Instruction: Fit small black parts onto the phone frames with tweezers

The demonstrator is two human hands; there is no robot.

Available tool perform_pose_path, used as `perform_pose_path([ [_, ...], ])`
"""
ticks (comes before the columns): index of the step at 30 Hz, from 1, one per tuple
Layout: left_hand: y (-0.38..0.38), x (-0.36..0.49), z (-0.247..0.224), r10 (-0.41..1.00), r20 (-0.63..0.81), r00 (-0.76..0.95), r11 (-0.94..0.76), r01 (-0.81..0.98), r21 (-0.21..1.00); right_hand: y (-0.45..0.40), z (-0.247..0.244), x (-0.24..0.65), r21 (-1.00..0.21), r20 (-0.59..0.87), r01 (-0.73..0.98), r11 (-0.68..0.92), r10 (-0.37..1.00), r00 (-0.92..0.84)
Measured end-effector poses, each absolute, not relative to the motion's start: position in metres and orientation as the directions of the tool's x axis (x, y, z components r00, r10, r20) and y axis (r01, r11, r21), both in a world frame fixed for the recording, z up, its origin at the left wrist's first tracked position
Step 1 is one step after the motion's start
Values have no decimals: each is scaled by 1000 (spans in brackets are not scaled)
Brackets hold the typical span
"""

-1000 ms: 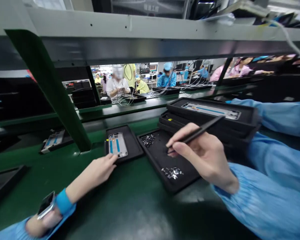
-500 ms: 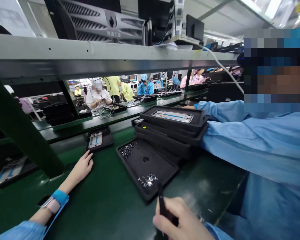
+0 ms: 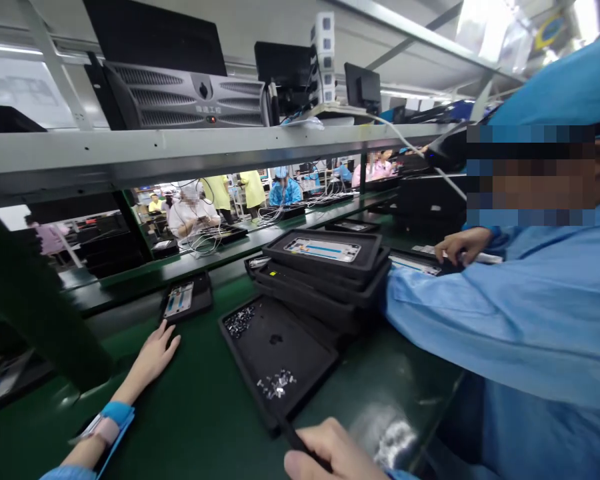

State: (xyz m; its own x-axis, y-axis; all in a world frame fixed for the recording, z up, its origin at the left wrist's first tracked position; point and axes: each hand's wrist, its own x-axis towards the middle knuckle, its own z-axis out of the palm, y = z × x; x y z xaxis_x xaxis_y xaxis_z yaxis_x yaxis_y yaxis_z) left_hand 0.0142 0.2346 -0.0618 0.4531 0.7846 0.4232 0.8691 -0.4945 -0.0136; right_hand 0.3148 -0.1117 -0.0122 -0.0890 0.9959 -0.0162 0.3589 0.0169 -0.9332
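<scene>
My left hand lies with its fingers stretched out, fingertips at the near edge of a small black tray. In that tray sits a phone frame with blue strips. At the bottom of the view, my right hand is closed around a slim black pen-like tool; its exact kind is unclear. The tool points toward the near corner of a larger black tray. Two heaps of tiny parts lie in it: dark ones at the far left and silvery ones nearer me.
Right of the larger tray stands a stack of black trays, topped by a phone frame. A co-worker's blue sleeve reaches close beside it; their hand is behind. A green post stands left, under a metal shelf.
The view has tilted upward and shifted slightly. The co-worker's hand has come into sight beyond the stack. My right hand sits lower in view, still holding the tool; my left remains at the small tray.
</scene>
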Motion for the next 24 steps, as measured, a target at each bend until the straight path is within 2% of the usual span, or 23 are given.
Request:
perform_pose_path([
  [4, 225, 26, -51, 725, 477, 497, -557, 830, -19, -113, -12, 315, -955, 29, 291, 54, 996, -90],
  [9, 192, 69, -38, 553, 491, 673, -752, 657, -54, -105, -21, 315, -975, 23, 219, 45, 994, -103],
  [14, 162, 104, -47, 345, 439, 829, -911, 409, -57, -97, -23, 320, -924, 154, 334, 184, 982, -114],
  [18, 151, 111, -57, 351, 431, 831, -917, 399, -23, -97, -20, 320, -880, 250, 376, 289, 957, -150],
  [24, 148, 111, -57, 364, 460, 810, -919, 394, 35, -97, -17, 319, -888, 250, 344, 304, 949, -191],
])
